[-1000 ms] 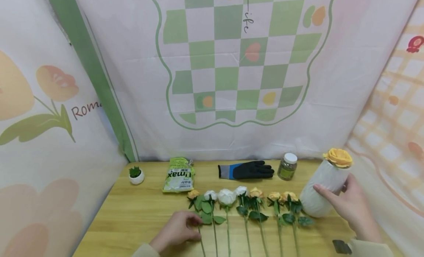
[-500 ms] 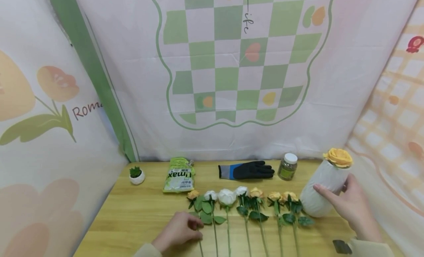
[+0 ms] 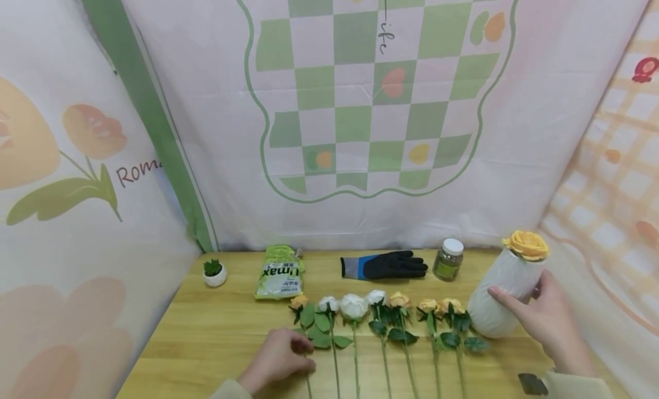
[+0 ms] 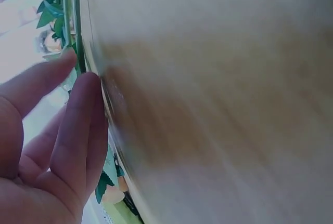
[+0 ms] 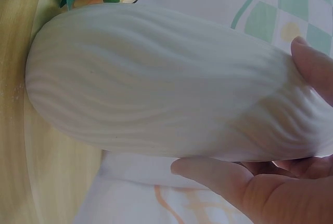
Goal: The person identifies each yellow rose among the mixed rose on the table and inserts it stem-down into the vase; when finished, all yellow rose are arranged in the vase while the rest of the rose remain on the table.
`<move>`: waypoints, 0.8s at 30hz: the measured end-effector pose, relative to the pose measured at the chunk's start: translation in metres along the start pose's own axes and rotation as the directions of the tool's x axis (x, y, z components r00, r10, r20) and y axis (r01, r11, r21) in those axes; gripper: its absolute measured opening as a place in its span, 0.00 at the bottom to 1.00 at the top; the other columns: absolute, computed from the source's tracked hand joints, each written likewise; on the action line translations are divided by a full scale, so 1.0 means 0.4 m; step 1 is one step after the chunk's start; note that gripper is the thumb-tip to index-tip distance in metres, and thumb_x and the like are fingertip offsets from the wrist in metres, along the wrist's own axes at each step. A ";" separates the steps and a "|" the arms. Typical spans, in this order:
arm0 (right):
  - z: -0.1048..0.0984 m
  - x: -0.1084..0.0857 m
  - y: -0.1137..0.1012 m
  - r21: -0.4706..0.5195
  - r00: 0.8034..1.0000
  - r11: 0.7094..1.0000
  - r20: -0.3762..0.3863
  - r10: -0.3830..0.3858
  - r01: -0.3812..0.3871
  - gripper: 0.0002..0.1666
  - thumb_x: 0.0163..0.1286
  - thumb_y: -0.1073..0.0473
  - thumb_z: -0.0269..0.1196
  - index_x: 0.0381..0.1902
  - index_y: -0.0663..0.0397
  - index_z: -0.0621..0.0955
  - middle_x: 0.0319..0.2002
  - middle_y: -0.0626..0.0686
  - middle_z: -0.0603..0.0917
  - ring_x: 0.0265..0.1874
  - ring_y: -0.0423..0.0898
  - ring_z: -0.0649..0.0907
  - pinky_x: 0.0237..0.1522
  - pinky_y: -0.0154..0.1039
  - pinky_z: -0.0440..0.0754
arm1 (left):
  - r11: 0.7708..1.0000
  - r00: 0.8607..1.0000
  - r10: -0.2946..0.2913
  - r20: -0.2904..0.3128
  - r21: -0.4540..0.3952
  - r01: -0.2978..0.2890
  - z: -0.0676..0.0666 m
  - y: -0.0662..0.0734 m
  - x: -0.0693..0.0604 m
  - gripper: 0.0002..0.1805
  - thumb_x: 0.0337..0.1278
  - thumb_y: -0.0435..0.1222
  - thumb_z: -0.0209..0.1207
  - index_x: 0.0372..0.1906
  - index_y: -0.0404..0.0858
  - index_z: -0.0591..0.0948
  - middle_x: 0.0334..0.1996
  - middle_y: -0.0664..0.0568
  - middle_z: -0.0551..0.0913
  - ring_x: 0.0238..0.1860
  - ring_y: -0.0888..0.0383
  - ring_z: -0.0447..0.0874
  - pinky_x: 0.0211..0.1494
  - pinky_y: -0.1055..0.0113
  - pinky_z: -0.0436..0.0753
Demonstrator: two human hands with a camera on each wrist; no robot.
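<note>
Gripping the white ribbed vase (image 3: pixel 496 300) with your right hand (image 3: pixel 548 324), you have the thumb across its front and the fingers round its far side; it leans in the head view, a large yellow bloom (image 3: pixel 527 245) sitting in its mouth. Your left hand (image 3: pixel 278 354) pinches an orange rose (image 3: pixel 298 301) by its stem (image 3: pixel 309 389), between thumb and forefinger, low over the bench (image 3: pixel 226 330). Six more roses (image 3: pixel 354 306), white and yellow, lie side by side between your hands, heads away from you. Ahead of your left hand lies a green packet (image 3: pixel 280 274); a small potted plant (image 3: pixel 214 272) stands farther out to its left. Past the roses, between your hands, lies a black glove (image 3: pixel 384 265), with a white-lidded jar (image 3: pixel 448 260) beside it, nearer your right.
</note>
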State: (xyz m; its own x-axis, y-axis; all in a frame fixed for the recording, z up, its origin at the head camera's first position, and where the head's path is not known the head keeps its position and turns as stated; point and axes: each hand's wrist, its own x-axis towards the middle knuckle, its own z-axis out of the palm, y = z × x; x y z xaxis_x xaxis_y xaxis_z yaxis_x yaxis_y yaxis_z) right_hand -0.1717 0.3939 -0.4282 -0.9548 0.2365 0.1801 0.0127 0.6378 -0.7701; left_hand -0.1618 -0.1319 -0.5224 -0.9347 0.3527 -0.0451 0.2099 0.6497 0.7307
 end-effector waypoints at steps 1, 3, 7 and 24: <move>0.000 0.000 0.000 0.000 1.000 1.000 -0.002 -0.002 0.002 0.57 0.74 0.42 0.73 0.77 0.76 0.58 0.70 0.84 0.66 0.66 0.81 0.69 0.61 0.82 0.68 | 1.000 1.000 0.007 -0.009 0.010 -0.007 0.000 -0.001 0.001 0.14 0.46 0.43 0.82 0.40 0.48 0.93 0.36 0.65 0.88 0.39 0.65 0.83 0.46 0.62 0.86; 0.000 -0.001 0.000 -0.006 1.000 1.000 -0.006 -0.003 0.003 0.57 0.73 0.42 0.73 0.77 0.75 0.58 0.69 0.84 0.66 0.65 0.81 0.70 0.61 0.81 0.69 | 1.000 1.000 0.019 -0.018 0.025 -0.019 -0.001 -0.001 0.002 0.13 0.46 0.40 0.81 0.40 0.48 0.94 0.37 0.64 0.89 0.39 0.65 0.83 0.46 0.62 0.85; 0.000 -0.002 0.000 -0.015 1.000 1.000 -0.009 -0.006 0.006 0.57 0.73 0.41 0.74 0.76 0.74 0.59 0.69 0.83 0.68 0.65 0.80 0.71 0.59 0.80 0.71 | 0.999 0.999 0.031 -0.015 0.033 -0.030 -0.004 -0.003 0.003 0.15 0.43 0.34 0.77 0.41 0.46 0.94 0.36 0.63 0.89 0.38 0.65 0.82 0.44 0.64 0.84; 0.003 0.003 0.009 -0.001 1.000 1.000 -0.012 -0.010 0.010 0.57 0.73 0.42 0.74 0.77 0.75 0.58 0.69 0.84 0.66 0.65 0.81 0.70 0.61 0.82 0.69 | 1.000 0.999 0.012 -0.046 0.001 -0.012 -0.009 -0.008 -0.014 0.16 0.42 0.35 0.79 0.42 0.45 0.95 0.36 0.62 0.89 0.39 0.63 0.82 0.43 0.63 0.83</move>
State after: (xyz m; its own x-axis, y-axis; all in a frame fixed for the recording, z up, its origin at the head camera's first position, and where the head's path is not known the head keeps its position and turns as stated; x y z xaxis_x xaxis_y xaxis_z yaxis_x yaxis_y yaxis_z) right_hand -0.1732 0.3956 -0.4317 -0.9511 0.2392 0.1954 0.0034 0.6406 -0.7679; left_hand -0.1581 -0.1382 -0.5220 -0.9441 0.3295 -0.0048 0.2217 0.6460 0.7305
